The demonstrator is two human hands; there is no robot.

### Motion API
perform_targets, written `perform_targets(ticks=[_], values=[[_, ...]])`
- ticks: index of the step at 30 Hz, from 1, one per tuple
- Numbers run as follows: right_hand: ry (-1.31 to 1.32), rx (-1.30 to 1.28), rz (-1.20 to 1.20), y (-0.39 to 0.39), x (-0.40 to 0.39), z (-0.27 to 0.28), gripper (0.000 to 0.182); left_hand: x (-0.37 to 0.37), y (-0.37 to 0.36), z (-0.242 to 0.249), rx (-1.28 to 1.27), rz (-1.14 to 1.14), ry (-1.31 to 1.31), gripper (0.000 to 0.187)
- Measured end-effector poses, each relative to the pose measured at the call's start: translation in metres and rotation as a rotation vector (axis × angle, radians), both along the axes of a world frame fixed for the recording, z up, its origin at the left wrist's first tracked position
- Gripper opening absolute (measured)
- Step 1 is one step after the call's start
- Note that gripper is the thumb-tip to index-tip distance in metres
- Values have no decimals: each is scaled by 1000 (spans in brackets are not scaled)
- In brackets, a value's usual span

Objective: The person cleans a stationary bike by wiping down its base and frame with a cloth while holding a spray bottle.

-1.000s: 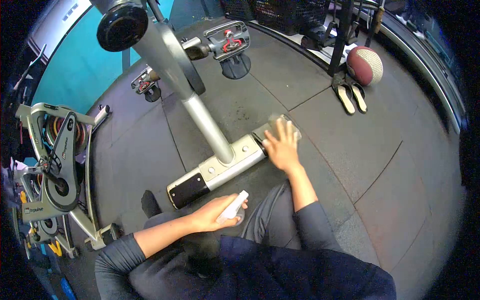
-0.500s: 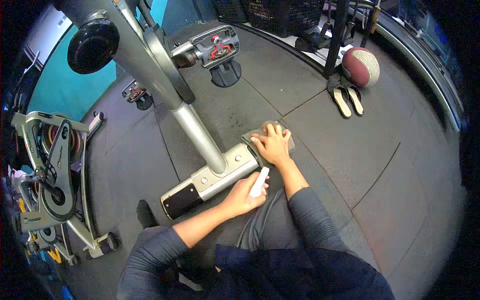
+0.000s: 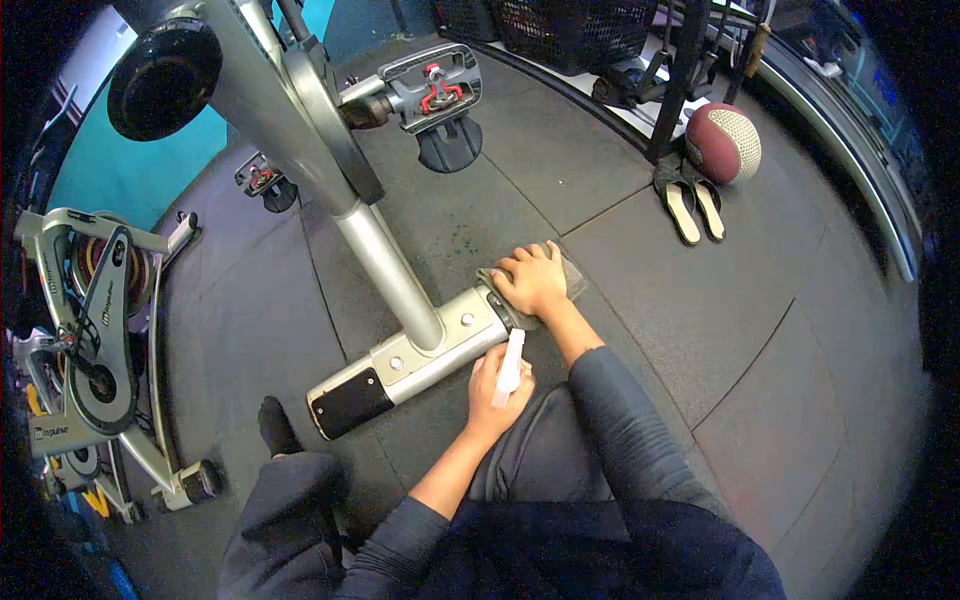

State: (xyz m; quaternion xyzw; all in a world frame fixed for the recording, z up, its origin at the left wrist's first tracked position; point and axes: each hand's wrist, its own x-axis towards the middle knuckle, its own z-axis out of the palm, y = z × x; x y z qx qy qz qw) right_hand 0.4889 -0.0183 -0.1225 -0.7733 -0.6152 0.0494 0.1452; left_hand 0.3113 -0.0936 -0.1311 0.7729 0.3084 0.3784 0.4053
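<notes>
Though once apart, hands [image 3: 534, 283] (both) closer.

Right hand [image 3: 532, 280] on cloth [image 3: 525, 319], seemingly

The sprayer [image 3: 509, 370] I gripped looked like smooth white plastic, and the cloth [image 3: 487, 278] I pressed looked matt. The bike base [image 3: 432, 368] and post [image 3: 388, 265] appeared to be silvery metal with a satin sheen, while the end panel [image 3: 352, 406] was matt black. My sleeves [image 3: 635, 420] were finely ribbed fabric; the floor [image 3: 720, 330] looked like rough, dull rubber.
</notes>
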Motion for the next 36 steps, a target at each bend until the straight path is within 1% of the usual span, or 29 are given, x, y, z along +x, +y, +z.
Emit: perform_targets(ticks=[1,3,4,5,6,7,8,10,11,12,14,15,18,19,20,22,23,24,26,28,30,34,35,36], values=[[-15,-80,0,3,1,4,43,2,0,-1,0,1,-2,35],[-23,-113,12,6,2,7,43,6,-2,-3,107,121,63,32],[-31,-145,24,8,2,7,43,7,-2,-4,108,124,59,32],[-37,-143,26,6,2,6,43,8,-2,-4,26,147,40,34],[-65,-38,73,2,1,-1,43,9,-4,-5,-59,168,20,35],[-93,70,121,-2,0,-6,43,9,-4,-5,-58,170,14,35],[-100,72,124,-7,-1,-11,43,9,-4,-5,-27,170,15,35],[-42,252,175,-25,-7,-17,42,8,-4,-5,-2,175,17,36],[-68,187,193,-36,-9,-17,45,8,-4,-4,42,171,9,34],[-65,182,192,-45,-12,-20,45,8,-3,-4,85,164,4,32],[-80,261,257,-60,-15,-25,47,7,-5,-3,97,161,25,32],[-111,233,285,-63,-13,-23,49,6,-4,-2,115,165,42,32],[-123,239,307,-58,-10,-19,48,5,-3,-1,95,137,41,31],[-111,293,290,-52,-11,-21,46,5,-3,-1,91,134,44,31],[-110,289,288,-45,-11,-20,46,5,-4,0,94,127,30,31],[-110,172,210,-25,-10,-16,47,5,-4,0,96,127,19,30],[-103,173,214,-15,-10,-12,47,6,-4,-1,43,127,1,33],[-84,52,190,-4,-9,-5,46,5,-5,-1,-9,127,-15,36],[-52,-186,143,16,-7,10,52,5,-4,-7,38,139,4,32],[-34,-206,128,32,-6,7,55,5,-1,-11,87,145,18,29],[-1,-335,76,39,-5,7,56,6,-1,-12,91,152,-21,29],[-38,-340,62,30,-10,8,55,8,-2,-9,87,172,-17,29],[-43,-191,90,20,-12,6,53,8,-2,-8,90,168,-24,29],[-51,-44,119,11,-14,2,51,7,-2,-7,38,162,-24,31]])
